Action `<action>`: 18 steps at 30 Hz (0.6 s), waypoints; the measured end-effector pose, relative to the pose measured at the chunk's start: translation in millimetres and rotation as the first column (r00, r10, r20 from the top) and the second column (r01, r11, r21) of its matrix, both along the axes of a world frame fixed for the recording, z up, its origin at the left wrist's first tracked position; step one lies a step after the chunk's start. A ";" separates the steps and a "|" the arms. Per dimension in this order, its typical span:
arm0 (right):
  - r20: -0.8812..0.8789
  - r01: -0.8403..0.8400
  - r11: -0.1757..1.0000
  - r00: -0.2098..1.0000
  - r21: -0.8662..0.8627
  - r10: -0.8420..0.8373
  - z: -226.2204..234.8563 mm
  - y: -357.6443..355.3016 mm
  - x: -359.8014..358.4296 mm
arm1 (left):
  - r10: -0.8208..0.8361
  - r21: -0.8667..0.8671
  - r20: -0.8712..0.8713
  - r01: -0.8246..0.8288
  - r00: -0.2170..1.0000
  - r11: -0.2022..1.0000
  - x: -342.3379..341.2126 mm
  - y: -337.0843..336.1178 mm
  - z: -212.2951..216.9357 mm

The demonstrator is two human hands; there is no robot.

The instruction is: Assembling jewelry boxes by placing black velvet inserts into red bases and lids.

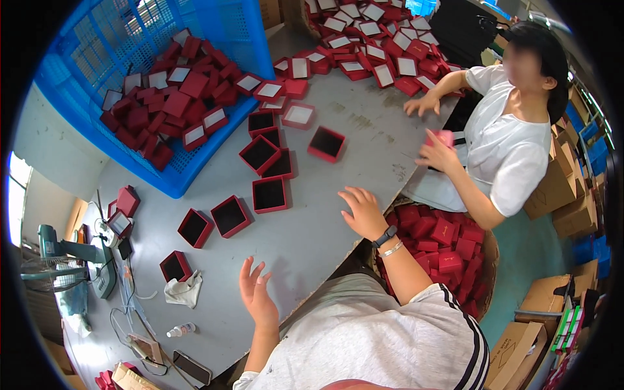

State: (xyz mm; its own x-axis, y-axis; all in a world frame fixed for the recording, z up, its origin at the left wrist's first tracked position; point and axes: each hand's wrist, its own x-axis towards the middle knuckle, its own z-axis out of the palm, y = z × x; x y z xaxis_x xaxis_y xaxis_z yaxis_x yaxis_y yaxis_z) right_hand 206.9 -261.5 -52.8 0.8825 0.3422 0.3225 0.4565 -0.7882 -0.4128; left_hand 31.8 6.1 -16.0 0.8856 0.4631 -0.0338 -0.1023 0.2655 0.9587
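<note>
My left hand [255,290] is raised over the near edge of the grey table, fingers apart and nothing in them. Above the table to the right, my right hand [363,212] also hangs empty with its fingers spread; a dark band sits on that wrist. In front of my hands stand several red box bases with black lining, among them one box base [231,216] in the middle and another box base [270,194] beyond it. A white cloth [184,290] lies against a box base [175,266] on the left.
A blue crate [180,184] lies tipped at the far left, full of red box parts. More red lids [383,75] are piled at the back. A co-worker at the right holds a red box [440,138]. Closed red boxes fill a carton [492,260]. A fan [97,260] stands left.
</note>
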 end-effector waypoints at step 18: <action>-0.008 0.081 0.996 0.997 -0.023 -0.081 -11.0 35.2 3.1 | 0.152 0.892 -0.108 0.028 0.982 0.452 213.4 -10.1 -53.6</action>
State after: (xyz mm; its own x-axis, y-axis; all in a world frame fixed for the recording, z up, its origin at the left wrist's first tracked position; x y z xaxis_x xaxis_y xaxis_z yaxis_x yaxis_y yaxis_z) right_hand 210.0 -226.3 -63.8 0.9104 0.2767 0.3076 0.3873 -0.8315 -0.3984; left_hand 245.2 -4.1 -69.6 0.8770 0.3738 0.3020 0.0841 -0.7381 0.6694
